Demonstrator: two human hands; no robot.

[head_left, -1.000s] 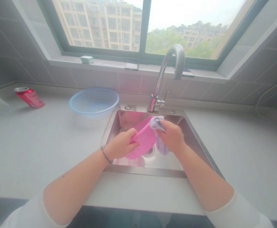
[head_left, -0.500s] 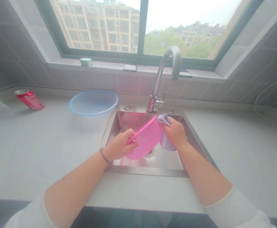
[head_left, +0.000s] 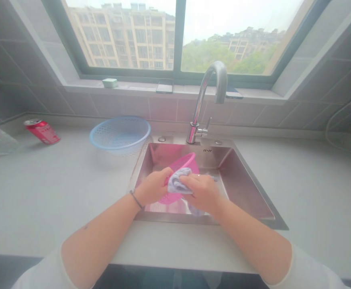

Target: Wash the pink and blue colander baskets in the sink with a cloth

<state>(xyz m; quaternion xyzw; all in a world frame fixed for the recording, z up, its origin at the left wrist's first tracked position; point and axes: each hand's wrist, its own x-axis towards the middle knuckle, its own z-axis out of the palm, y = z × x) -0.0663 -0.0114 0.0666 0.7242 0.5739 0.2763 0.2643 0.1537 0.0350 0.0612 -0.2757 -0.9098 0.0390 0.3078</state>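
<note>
Over the steel sink [head_left: 238, 176] my left hand [head_left: 153, 186] is closed on the near rim of a pink plastic basket [head_left: 183, 164], holding it tilted. My right hand [head_left: 201, 192] grips a pale lilac cloth [head_left: 177, 182] and presses it against the basket's near side, close to my left fingers. Part of the cloth hangs below my right hand. Much of the basket is hidden behind both hands.
A curved chrome tap [head_left: 207, 100] stands behind the sink. A blue plastic basket [head_left: 119, 134] sits on the grey counter left of the sink. A red can [head_left: 42, 131] lies on its side at far left. Small items rest on the window sill [head_left: 139, 86].
My right hand has brought the cloth from the basket's far right edge to its near side beside my left hand. The basket sits lower in the sink.
</note>
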